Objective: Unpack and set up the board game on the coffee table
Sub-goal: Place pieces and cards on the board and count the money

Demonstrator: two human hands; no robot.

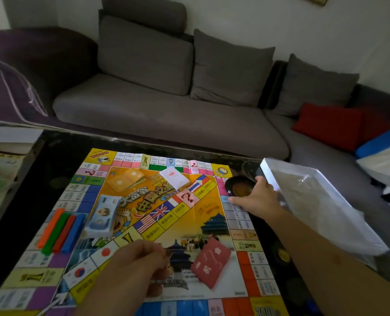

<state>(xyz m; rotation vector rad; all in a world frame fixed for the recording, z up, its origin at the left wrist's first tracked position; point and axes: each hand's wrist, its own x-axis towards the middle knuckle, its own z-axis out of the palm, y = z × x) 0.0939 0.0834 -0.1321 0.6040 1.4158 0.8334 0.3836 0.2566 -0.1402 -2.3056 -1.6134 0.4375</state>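
Fingers (154, 252) of our left hand (132, 267) curl, pinching something too small to tell, over the game board's (212, 215) near edge, while at its right edge our right hand (257, 197) grips the box tray (307, 192).

I am looking down at a dark, glossy table (59, 160) standing in front of a grey sofa. A colourful game board (212, 215) is lying flat and unfolded on it, covering most of the top. A dark round dish (237, 185) is sitting on the table at the board's far right corner, just beside its edge. At the table's left edge a printed, blurred box (0, 179) is lying; I cannot tell more about it.
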